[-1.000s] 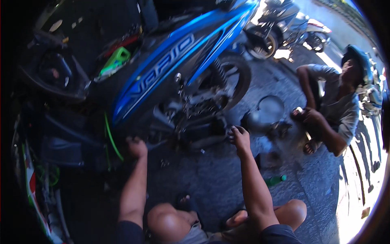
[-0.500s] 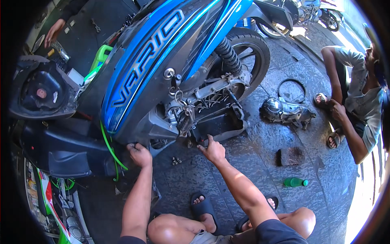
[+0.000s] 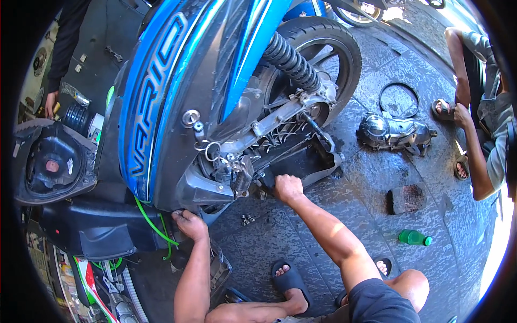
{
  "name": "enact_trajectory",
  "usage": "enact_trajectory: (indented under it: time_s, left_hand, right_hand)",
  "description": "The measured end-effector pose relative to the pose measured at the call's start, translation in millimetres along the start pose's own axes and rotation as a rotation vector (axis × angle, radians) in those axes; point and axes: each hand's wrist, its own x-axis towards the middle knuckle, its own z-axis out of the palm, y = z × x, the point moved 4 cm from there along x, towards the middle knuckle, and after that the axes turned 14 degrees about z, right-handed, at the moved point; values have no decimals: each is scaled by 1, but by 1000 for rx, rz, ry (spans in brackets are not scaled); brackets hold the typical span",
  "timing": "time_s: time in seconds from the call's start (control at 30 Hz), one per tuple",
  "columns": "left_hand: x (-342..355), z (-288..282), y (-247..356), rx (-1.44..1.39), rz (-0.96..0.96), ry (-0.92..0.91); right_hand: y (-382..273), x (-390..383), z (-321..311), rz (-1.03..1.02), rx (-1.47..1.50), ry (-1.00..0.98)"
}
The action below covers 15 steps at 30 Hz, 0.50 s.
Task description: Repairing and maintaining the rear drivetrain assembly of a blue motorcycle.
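Note:
A blue and black scooter (image 3: pixel 161 102) stands before me, its rear wheel (image 3: pixel 344 64) at the far right. My left hand (image 3: pixel 190 225) is closed at the lower edge of the black body panel (image 3: pixel 202 185), its fingertips partly tucked under the edge. A green hose (image 3: pixel 153 225) hangs just left of it. Knuckles up, my right hand (image 3: pixel 289 188) is closed against the near rim of the open black drive casing (image 3: pixel 323 172); its fingers and anything in them are hidden. Between my hands, several small metal pieces (image 3: pixel 247 219) lie on the floor.
On the floor to the right are a black belt (image 3: pixel 399 100), a metal engine cover (image 3: pixel 396 132), a dark block (image 3: pixel 407 198) and a green bottle (image 3: pixel 414 237). A person (image 3: pixel 487 107) crouches beyond them. Another person's hand (image 3: pixel 51 104) shows at upper left, above black scooter parts (image 3: pixel 91 220).
My right hand has gone from an extended thumb and forefinger to a closed fist at the casing. My left hand stays at the panel edge. The other person's hand at upper left has lowered.

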Motion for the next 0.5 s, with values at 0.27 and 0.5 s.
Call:
enact_trajectory:
  time_s: [0.27, 0.5]
  left_hand:
    - [-2, -3, 0, -9, 19, -28]
    - [1, 3, -7, -36, 10, -30]
  right_hand:
    - [88, 43, -52, 313, 96, 428]
    - [98, 49, -45, 252, 142, 353]
